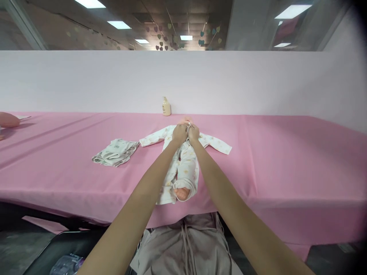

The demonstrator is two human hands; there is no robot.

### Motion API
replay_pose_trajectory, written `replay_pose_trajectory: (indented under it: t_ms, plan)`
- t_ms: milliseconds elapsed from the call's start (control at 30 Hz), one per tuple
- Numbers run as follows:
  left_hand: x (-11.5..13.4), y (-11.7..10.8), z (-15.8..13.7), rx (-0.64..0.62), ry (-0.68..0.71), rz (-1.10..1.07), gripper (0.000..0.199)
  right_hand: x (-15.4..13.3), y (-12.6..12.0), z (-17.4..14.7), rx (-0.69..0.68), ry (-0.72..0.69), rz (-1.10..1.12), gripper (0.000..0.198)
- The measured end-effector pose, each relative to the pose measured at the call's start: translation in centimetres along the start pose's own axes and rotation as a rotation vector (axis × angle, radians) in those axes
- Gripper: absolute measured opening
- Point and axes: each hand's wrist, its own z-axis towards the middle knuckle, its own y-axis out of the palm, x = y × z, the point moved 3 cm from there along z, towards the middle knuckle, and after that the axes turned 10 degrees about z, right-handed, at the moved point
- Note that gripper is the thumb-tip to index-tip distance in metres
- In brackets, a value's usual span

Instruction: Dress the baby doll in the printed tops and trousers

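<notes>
A baby doll lies on its back, dressed in a white baby outfit point(187, 168) with a small yellowish print. Its bare foot point(182, 193) shows at the end of one trouser leg, while the other leg lies flat. Both sleeves are spread out sideways. At the doll's upper chest, my left hand point(180, 133) and my right hand point(194, 133) are side by side, closed, with fingers pinched on thin tie strings point(188, 140) of the outfit. My hands hide most of the neck area. Only a bit of the doll's head point(187, 120) shows beyond them.
A folded stack of printed baby clothes point(116, 152) lies left of the doll on the pink-covered table point(286, 164). Behind stands a cream pump bottle point(166, 106) by the white wall point(114, 82). Part of a skin-coloured object point(8, 120) shows at far left.
</notes>
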Motion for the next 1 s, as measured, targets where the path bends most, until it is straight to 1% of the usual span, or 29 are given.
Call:
replay_pose_trajectory:
  t_ms: [67, 100, 167, 233, 300, 367, 500, 567, 633, 700, 767, 867, 1000]
  plan:
    - [-0.5, 0.0, 0.0, 0.049, -0.066, -0.034, 0.038, 0.2, -0.2, 0.1, 0.011, 0.001, 0.041, 0.038]
    - [-1.0, 0.1, 0.1, 0.05, -0.112, -0.078, 0.038, 0.3, -0.2, 0.2, 0.016, 0.003, 0.057, 0.039]
    - [-1.8, 0.4, 0.4, 0.009, -0.172, -0.192, 0.04, 0.4, -0.2, 0.4, 0.022, 0.009, 0.08, 0.041]
    - [-2.3, 0.8, 0.9, -0.066, -0.185, -0.245, 0.043, 0.4, -0.1, 0.4, 0.017, 0.015, 0.091, 0.043]
    - [-2.4, 1.0, 1.6, -0.136, -0.174, -0.156, 0.041, 0.5, 0.0, 0.4, 0.008, 0.02, 0.087, 0.044]
    - [-2.2, 1.0, 2.4, -0.18, -0.177, -0.018, 0.034, 0.5, 0.0, 0.2, -0.002, 0.02, 0.071, 0.044]
    - [-0.9, 1.2, 3.6, -0.212, -0.217, 0.095, 0.022, 0.1, -0.3, -0.3, -0.037, -0.015, 0.015, 0.042]
    - [-0.1, 1.3, 3.8, -0.201, -0.191, 0.127, 0.022, -0.2, -0.6, -0.5, -0.062, -0.041, -0.025, 0.041]
    - [0.6, 1.4, 3.7, -0.176, -0.133, 0.148, 0.023, -0.4, -0.9, -0.7, -0.082, -0.055, -0.068, 0.042]
    - [0.9, 1.3, 3.2, -0.151, -0.079, 0.162, 0.024, -0.5, -1.1, -0.8, -0.097, -0.058, -0.101, 0.043]
    - [0.7, 1.1, 2.7, -0.124, -0.056, 0.173, 0.027, -0.6, -1.2, -1.0, -0.11, -0.056, -0.118, 0.044]
    - [-0.2, 1.1, 2.1, -0.071, -0.078, 0.18, 0.032, -0.7, -1.0, -1.1, -0.119, -0.056, -0.13, 0.045]
    - [-1.0, 1.4, 1.8, -0.013, -0.127, 0.137, 0.03, -0.7, -0.9, -1.2, -0.109, -0.048, -0.154, 0.045]
